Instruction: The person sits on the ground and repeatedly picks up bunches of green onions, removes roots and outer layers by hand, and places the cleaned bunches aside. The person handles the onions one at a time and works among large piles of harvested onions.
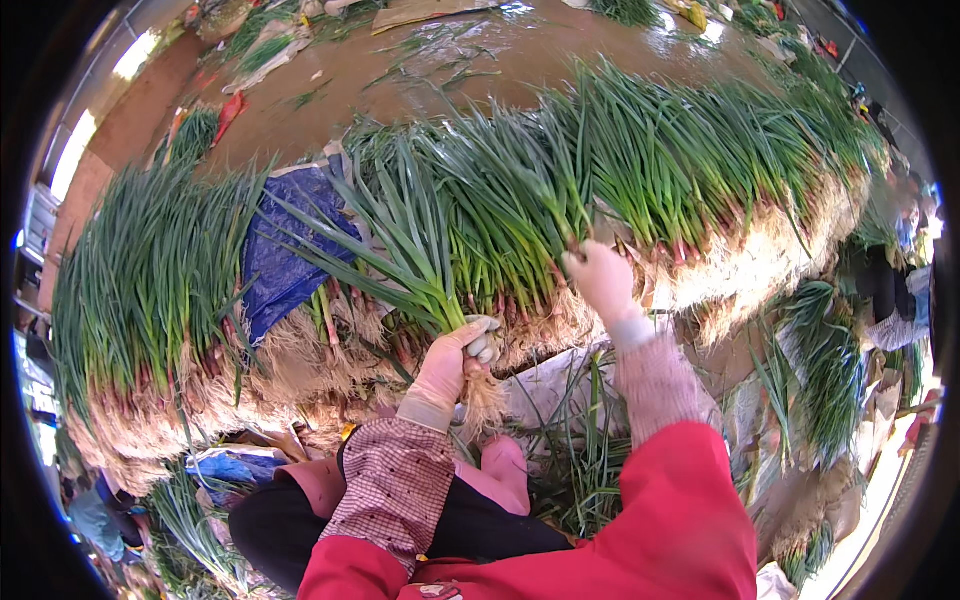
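Note:
My gloved left hand (448, 365) grips a bunch of green onions (420, 259) near the base of the stalks. Their pale roots (482, 397) hang below the fist, and the leaves fan up and to the left. Farther right, my gloved right hand (602, 279) is closed at the reddish base of a green onion (568, 225), over the long row of green onions (495, 217). The fingers there look pinched around the stalk, and part of it is hidden by the leaves of the row.
Another dense stack of green onions (157, 277) stands at the left, beside a blue tarpaulin (296, 225). Wet brown floor (525, 56) stretches beyond the row. Loose leaves (592, 442) lie near my pink boot (504, 472). A person (892, 292) is at the far right.

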Tool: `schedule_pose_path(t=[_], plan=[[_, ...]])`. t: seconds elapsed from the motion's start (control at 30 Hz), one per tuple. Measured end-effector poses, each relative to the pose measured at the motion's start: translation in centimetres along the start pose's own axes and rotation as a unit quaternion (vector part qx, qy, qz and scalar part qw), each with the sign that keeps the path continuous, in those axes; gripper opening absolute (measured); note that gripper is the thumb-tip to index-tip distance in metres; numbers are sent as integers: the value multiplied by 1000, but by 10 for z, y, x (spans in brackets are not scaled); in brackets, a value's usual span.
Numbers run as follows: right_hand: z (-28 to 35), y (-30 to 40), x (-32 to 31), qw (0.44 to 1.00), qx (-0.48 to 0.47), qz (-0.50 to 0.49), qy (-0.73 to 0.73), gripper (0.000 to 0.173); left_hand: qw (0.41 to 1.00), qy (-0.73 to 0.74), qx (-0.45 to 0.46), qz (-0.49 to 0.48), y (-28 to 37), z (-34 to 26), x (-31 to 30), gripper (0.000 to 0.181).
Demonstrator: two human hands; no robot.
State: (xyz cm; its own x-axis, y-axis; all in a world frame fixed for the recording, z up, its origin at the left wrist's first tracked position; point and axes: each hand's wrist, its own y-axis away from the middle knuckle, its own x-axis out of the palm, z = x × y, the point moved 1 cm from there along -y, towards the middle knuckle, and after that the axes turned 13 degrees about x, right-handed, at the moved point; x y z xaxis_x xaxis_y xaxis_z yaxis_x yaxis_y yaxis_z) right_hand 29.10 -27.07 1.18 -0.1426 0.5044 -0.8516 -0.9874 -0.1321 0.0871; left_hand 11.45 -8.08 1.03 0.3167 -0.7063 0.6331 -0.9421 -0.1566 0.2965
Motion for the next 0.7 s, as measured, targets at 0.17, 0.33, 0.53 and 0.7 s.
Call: schedule_pose_path(t=[0.17,0.33,0.53,0.7], plan=[[34,109,4,961,-258,87,39,40,999,27,-47,2,-7,18,11,27],[47,84,20,815,136,258,-501,26,1000,-19,-15,-8,-5,31,10,15],[39,96,64,544,202,319,-750,13,998,26,46,-26,18,25,22,20],[-31,103,22,488,116,253,-827,13,988,-110,53,-91,20,-4,15,20]])
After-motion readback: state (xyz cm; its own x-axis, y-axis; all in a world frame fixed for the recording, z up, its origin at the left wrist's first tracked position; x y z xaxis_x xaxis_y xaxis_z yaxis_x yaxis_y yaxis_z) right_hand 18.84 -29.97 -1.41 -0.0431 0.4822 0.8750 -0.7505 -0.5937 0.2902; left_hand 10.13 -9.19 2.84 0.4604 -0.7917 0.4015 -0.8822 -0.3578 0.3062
